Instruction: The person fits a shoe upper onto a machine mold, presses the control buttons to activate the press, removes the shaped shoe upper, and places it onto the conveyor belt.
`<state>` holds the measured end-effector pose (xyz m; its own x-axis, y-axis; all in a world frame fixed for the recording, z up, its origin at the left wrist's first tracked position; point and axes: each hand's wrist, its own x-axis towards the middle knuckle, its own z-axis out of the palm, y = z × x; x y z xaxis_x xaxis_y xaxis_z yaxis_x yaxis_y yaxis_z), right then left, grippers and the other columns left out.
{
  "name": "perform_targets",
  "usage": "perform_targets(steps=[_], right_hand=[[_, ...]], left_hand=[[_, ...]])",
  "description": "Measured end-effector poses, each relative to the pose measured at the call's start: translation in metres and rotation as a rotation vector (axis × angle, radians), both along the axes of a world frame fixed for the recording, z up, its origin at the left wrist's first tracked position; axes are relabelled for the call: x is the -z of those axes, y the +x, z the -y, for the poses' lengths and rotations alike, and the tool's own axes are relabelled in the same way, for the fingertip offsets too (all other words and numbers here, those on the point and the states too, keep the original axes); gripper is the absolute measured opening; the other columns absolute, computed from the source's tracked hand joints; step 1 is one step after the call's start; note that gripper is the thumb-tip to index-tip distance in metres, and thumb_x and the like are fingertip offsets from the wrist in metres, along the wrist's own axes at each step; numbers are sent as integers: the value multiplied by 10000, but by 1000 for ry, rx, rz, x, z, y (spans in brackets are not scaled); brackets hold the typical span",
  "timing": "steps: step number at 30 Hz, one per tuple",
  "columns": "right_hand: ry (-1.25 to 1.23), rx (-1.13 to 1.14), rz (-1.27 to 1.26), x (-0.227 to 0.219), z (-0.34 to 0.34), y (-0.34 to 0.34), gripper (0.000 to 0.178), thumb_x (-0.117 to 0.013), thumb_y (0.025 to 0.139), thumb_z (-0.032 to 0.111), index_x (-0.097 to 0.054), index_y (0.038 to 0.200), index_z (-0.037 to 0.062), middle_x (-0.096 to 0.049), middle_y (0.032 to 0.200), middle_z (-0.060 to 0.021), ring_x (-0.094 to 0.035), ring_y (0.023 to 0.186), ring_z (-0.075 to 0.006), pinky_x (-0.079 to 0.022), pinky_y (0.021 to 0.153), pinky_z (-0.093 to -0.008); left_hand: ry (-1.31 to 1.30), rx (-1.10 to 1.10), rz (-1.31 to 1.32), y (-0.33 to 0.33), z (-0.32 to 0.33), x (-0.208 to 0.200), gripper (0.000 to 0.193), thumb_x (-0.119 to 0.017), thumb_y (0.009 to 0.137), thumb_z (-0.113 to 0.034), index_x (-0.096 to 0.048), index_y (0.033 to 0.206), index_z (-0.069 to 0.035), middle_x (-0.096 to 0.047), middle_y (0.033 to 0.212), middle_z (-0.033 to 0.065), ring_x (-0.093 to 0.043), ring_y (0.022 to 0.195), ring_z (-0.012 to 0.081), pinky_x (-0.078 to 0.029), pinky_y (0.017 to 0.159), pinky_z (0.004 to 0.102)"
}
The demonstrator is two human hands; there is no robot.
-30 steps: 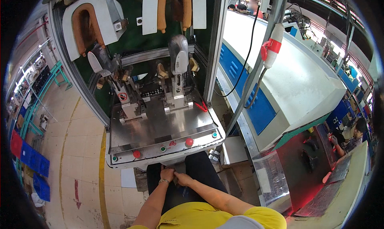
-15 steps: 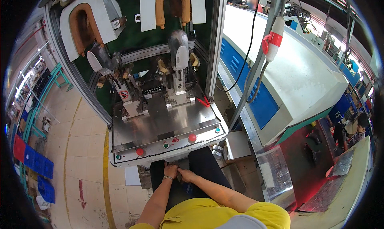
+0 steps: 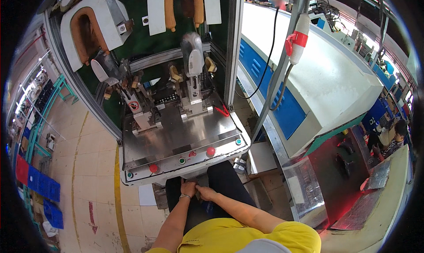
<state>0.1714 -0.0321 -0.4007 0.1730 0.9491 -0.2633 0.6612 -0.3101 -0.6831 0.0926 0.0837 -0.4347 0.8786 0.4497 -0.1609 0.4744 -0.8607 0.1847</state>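
My left hand (image 3: pixel 188 189) and my right hand (image 3: pixel 205 193) rest close together over my lap, between dark trousers (image 3: pixel 223 182). A bracelet circles the left wrist. Both hands look closed, their fingertips meeting; whatever may lie between them is hidden. Just beyond my hands is the white front panel of a machine (image 3: pixel 196 158), with red buttons (image 3: pixel 210 152) and green buttons (image 3: pixel 182 160). On its metal deck stand two upright shoe-last-shaped forms (image 3: pixel 193 54), (image 3: pixel 104 69) on clamps. Brown U-shaped pads (image 3: pixel 83 32) on white plates hang above them.
At right runs a long white and blue machine (image 3: pixel 318 81) beside a metal post with a red and white plug (image 3: pixel 298 41). Dark shoe parts (image 3: pixel 342 165) lie under red light near a seated person (image 3: pixel 396 138). Blue crates (image 3: pixel 44 182) stand left, past a yellow floor line (image 3: pixel 117 200).
The view has shifted slightly, so the machine sits a little farther left in the picture. My hands stay together in the same place.
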Motion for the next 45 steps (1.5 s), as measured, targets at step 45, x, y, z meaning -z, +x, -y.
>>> perform_targets(steps=[45], right_hand=[[-13, 41, -10, -4, -1, -1, 411, -463, 677, 18, -378, 1079, 2, -552, 842, -242, -530, 802, -383, -421, 658, -439]], left_hand=[[-16, -20, -114, 1, 2, -9, 208, -499, 687, -181, -613, 852, -125, -579, 960, 109, -514, 950, 260, -235, 944, 449]])
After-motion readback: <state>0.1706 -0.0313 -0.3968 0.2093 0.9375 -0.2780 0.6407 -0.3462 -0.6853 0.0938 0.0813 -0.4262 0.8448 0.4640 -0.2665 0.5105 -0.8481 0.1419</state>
